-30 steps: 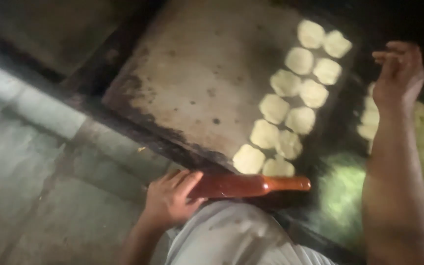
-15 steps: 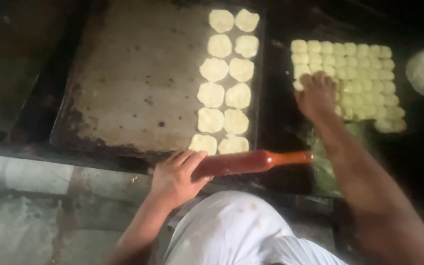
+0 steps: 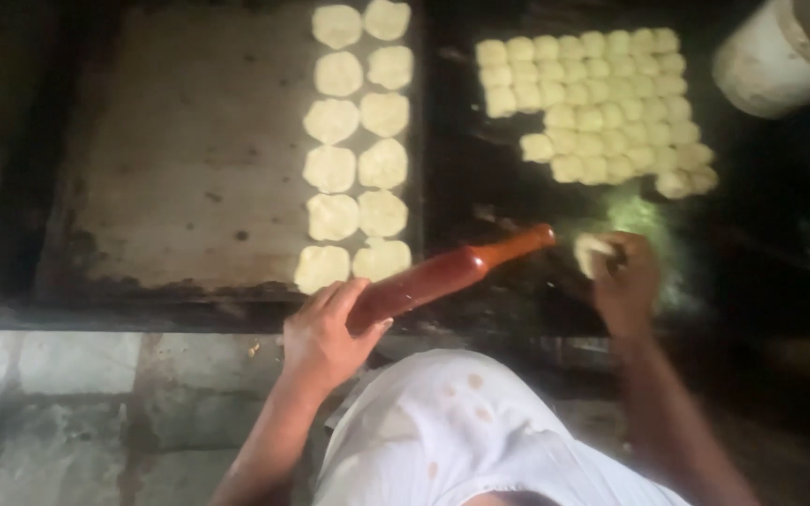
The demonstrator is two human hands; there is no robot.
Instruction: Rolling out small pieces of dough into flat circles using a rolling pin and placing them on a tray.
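the left hand (image 3: 322, 335) is wrapped around the near end of a reddish-brown rolling pin (image 3: 449, 273), which lies slanted over the front edge of the dark work surface (image 3: 499, 192), its thin handle tip pointing up and to the right. the right hand (image 3: 622, 279) is closed around a small piece of dough (image 3: 591, 253), fingers curled, just beside the pin's tip near the front edge of that surface. half a second ago this hand lay flat and open farther back, on the near left corner of the block of small dough pieces (image 3: 602, 105); it has since drawn back toward the body with one piece in its grip. the left hand and pin have hardly shifted. on the left, the floured baking tray (image 3: 180, 159) carries two columns of flattened dough rounds (image 3: 358, 141) along its right edge, same count as before. a pale bucket (image 3: 780, 52) sits at the far right corner. the person's white garment (image 3: 461, 436) fills the bottom.
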